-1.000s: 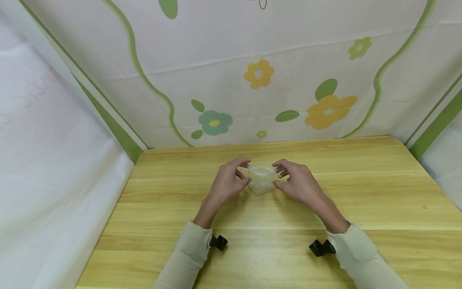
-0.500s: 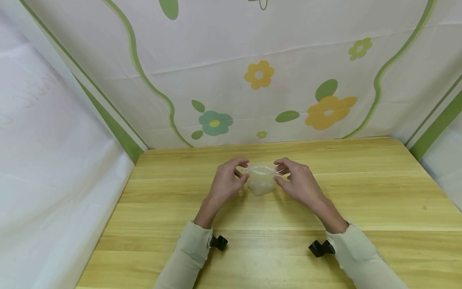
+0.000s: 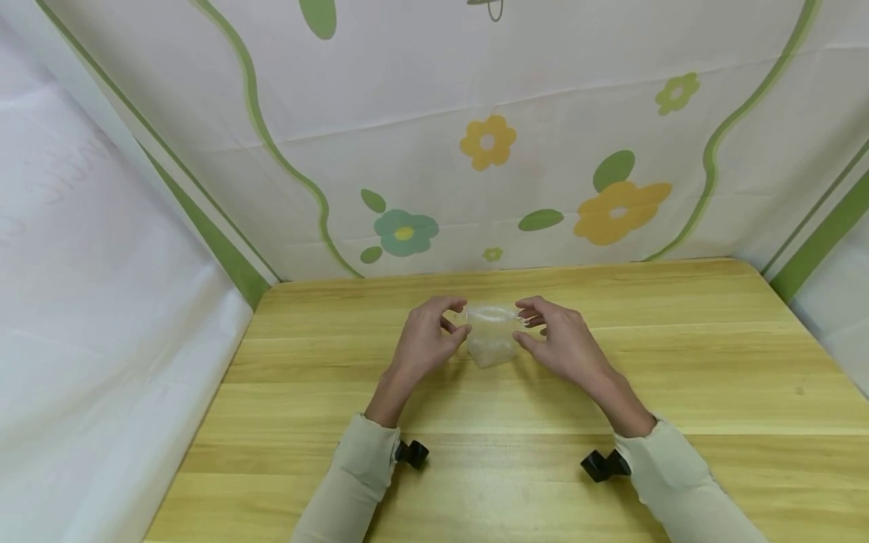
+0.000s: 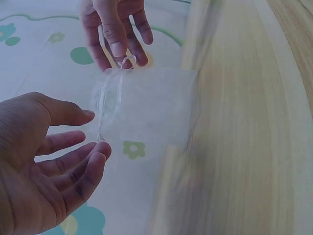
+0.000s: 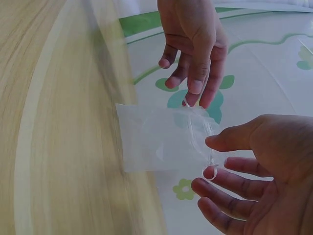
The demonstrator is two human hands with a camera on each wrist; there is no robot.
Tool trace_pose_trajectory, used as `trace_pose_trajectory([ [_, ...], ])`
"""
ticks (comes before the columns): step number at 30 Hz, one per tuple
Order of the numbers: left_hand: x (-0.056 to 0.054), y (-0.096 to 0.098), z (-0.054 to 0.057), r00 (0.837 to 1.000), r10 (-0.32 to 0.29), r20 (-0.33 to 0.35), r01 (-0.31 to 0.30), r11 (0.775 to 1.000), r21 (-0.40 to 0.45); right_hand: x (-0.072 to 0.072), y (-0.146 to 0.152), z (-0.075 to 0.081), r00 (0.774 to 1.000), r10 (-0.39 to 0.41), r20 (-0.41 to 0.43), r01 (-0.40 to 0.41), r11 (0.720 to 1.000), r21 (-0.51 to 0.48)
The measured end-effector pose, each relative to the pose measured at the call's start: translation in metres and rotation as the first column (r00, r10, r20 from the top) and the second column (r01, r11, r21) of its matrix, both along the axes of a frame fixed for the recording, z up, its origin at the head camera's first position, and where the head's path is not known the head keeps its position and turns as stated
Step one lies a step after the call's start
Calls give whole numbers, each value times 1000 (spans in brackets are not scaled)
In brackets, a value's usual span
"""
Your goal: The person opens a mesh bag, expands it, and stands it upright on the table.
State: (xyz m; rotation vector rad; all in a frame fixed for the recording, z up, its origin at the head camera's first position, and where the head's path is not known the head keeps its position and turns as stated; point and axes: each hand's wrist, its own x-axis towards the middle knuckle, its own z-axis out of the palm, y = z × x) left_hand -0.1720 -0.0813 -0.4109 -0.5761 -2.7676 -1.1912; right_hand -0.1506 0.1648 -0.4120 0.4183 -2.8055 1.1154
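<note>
A small translucent drawstring pouch [image 3: 492, 339] stands upright on the wooden table between both hands, its corded mouth at the top. Beside its left edge is my left hand [image 3: 428, 332], thumb and fingers bent but apart. In the left wrist view the fingertips [image 4: 101, 148] of that hand are close to the cord end [image 4: 101, 138]; contact is unclear. At the pouch's right edge is my right hand [image 3: 560, 339], its thumb likewise apart from the fingers. A white cord loop [image 5: 210, 172] lies by its fingertips in the right wrist view. What the pouch contains cannot be made out.
The wood-grain table [image 3: 495, 483] stretches around the hands. A white flower-printed cloth [image 3: 421, 151] rises behind its far edge, and a plain white sheet [image 3: 102, 339] hangs at the left. Black wrist mounts [image 3: 412, 455] stick out from the sleeves.
Thumbs and fingertips have shifted slightly at the pouch's sides, and the mouth's shape has altered a little. The pouch and both forearms stay in nearly the same place.
</note>
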Motion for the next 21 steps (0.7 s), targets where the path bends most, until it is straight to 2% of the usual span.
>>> trace_pose_trajectory([
  [9, -3, 6, -1, 1000, -1, 23, 0, 1000, 28, -1, -5, -2, 1000, -6, -30, 5, 999, -45],
  [15, -2, 10, -3, 997, -51, 57, 46, 995, 84, 2, -11, -4, 1000, 15, 3, -15, 997, -73],
  [21, 0, 16, -7, 991, -101, 85, 92, 990, 103, 4, -16, -6, 999, 35, 25, -33, 997, -66],
])
